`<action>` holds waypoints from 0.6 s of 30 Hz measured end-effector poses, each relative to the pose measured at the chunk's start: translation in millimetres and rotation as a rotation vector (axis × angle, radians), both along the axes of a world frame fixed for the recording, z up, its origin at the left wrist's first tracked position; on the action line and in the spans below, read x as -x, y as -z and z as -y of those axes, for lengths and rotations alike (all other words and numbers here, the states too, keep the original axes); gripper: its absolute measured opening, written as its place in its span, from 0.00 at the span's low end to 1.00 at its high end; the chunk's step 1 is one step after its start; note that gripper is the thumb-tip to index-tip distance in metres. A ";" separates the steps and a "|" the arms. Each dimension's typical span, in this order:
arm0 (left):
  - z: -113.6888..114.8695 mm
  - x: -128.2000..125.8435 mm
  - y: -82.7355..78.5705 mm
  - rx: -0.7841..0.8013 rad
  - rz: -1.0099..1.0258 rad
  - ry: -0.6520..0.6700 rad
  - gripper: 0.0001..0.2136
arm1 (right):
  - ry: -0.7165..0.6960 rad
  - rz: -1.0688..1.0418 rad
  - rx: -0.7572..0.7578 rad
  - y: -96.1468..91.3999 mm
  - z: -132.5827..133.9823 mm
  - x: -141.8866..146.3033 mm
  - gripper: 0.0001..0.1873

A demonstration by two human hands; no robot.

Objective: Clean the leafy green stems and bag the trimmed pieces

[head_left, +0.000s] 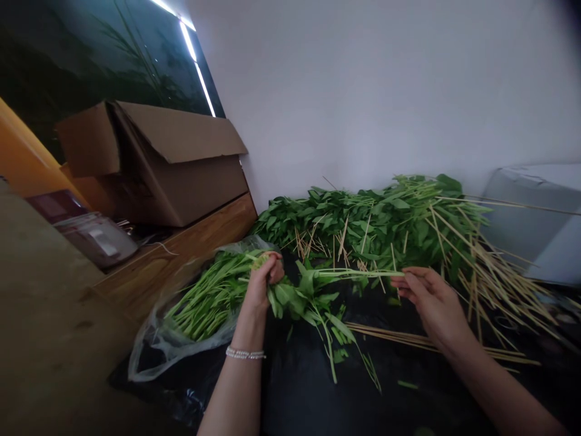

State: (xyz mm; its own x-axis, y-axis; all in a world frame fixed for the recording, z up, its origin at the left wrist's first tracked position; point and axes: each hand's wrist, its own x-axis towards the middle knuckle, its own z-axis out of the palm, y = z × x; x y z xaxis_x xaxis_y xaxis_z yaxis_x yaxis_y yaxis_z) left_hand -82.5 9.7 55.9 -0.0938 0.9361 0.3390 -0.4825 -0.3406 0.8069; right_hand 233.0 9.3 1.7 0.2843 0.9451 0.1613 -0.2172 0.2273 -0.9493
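Note:
My left hand (263, 281) is closed around a bunch of leafy green stems (303, 295), its leaves hanging to the right over the black sheet (308, 387). A beaded bracelet (245, 353) circles that wrist. My right hand (429, 297) pinches the end of one long green stem (358, 274) that runs left toward the bunch. Behind both hands lies a big heap of leafy greens (363, 218) mixed with pale dry stalks (494, 284).
A clear plastic bag (154, 345) holding trimmed green stems (209, 297) lies at the left. Behind it are a wooden ledge (181, 254), an open cardboard box (172, 163) and plastic containers (95, 239). A grey bin (535, 212) stands at right against the white wall.

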 end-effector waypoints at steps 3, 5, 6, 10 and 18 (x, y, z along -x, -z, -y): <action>-1.9 -10.8 5.1 -0.033 -0.426 -0.218 0.08 | -0.002 0.017 -0.006 -0.3 1.7 1.0 0.19; -1.8 -19.0 8.4 -0.066 -0.712 -0.270 0.07 | -0.010 0.025 -0.006 -1.3 2.8 2.0 0.19; -1.8 -23.0 10.2 -0.097 -0.826 -0.267 0.07 | -0.015 0.027 -0.002 -2.1 3.4 2.5 0.19; -3.9 -34.6 20.4 -0.229 -1.082 -0.240 0.07 | -0.030 0.016 0.007 -7.1 6.0 4.7 0.22; -9.6 -35.3 37.5 -0.266 -1.323 -0.288 0.11 | -0.100 0.098 -0.034 -13.8 10.8 6.9 0.22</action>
State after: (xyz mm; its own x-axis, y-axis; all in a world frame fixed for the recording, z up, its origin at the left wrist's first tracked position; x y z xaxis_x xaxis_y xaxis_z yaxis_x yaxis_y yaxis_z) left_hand -47.1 19.3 18.4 0.2577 0.8322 0.4909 0.6988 -0.5114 0.5002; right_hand 226.0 -1.5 15.5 0.1699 0.9614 0.2164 -0.1474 0.2419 -0.9590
